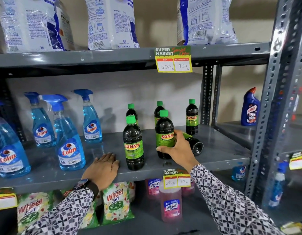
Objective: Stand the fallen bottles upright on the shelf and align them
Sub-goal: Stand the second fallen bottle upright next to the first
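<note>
An upright dark bottle (164, 133) was gripped by the right hand (178, 147) on the grey shelf (223, 153); a fallen bottle (195, 144) lay just behind. The left hand (102, 168) was laid flat on the shelf.

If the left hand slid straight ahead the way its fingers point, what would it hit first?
Probably nothing soon: the left hand lies flat on the shelf, fingers pointing at the open gap between the Colin spray bottle and the front Sunny bottle. Depth is uncertain.
</note>
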The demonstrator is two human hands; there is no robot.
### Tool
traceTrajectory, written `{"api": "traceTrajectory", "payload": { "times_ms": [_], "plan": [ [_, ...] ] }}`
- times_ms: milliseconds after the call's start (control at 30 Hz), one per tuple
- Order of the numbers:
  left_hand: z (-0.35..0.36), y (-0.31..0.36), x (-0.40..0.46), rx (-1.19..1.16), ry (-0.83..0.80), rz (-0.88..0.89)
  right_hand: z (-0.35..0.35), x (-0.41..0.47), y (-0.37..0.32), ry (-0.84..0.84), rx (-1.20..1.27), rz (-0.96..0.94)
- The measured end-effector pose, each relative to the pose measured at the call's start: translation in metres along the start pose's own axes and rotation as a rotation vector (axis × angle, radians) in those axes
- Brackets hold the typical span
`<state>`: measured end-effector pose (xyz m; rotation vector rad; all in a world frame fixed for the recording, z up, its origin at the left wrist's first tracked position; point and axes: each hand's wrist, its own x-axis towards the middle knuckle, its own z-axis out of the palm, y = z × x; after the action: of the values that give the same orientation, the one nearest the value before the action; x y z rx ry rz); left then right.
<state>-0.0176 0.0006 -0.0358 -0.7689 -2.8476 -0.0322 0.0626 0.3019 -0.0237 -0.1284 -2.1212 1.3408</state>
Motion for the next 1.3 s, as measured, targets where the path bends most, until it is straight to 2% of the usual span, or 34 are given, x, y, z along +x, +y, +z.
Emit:
{"api": "traceTrajectory", "payload": {
  "times_ms": [567,633,700,767,800,833,900,967,1033,1133,1300],
  "plan": [
    [0.000,0.002,-0.002,-0.068,-0.020,-0.034,-0.020,-0.042,-0.012,-0.018,0.012,-0.033],
    [0.001,0.001,-0.002,-0.071,-0.017,-0.039,-0.024,-0.048,-0.015,0.065,0.023,-0.085],
    [0.001,0.001,-0.001,-0.070,-0.015,-0.041,-0.034,-0.044,-0.019,0.302,-0.029,-0.150],
    [0.000,0.002,0.000,-0.066,-0.014,-0.039,-0.050,-0.028,-0.021,0.510,-0.176,-0.193],
    [0.000,0.002,0.000,-0.058,-0.016,-0.035,-0.058,-0.016,-0.022,0.520,-0.296,-0.170],
    [-0.001,0.003,-0.001,-0.047,-0.020,-0.030,-0.066,-0.003,-0.022,0.457,-0.428,-0.105],
    [-0.001,0.003,-0.002,-0.028,-0.028,-0.025,-0.077,0.020,-0.022,0.187,-0.629,0.117],
    [-0.002,0.003,-0.003,-0.002,-0.029,-0.015,-0.081,0.036,-0.025,-0.083,-0.678,0.327],
    [-0.002,0.003,-0.003,0.003,-0.029,-0.010,-0.082,0.048,-0.024,-0.259,-0.685,0.439],
    [-0.001,0.001,-0.002,-0.014,-0.031,-0.013,-0.082,0.059,-0.021,-0.314,-0.599,0.521],
    [-0.001,0.003,-0.002,-0.019,-0.035,-0.018,-0.083,0.060,-0.006,-0.223,-0.402,0.518]
  ]
}}
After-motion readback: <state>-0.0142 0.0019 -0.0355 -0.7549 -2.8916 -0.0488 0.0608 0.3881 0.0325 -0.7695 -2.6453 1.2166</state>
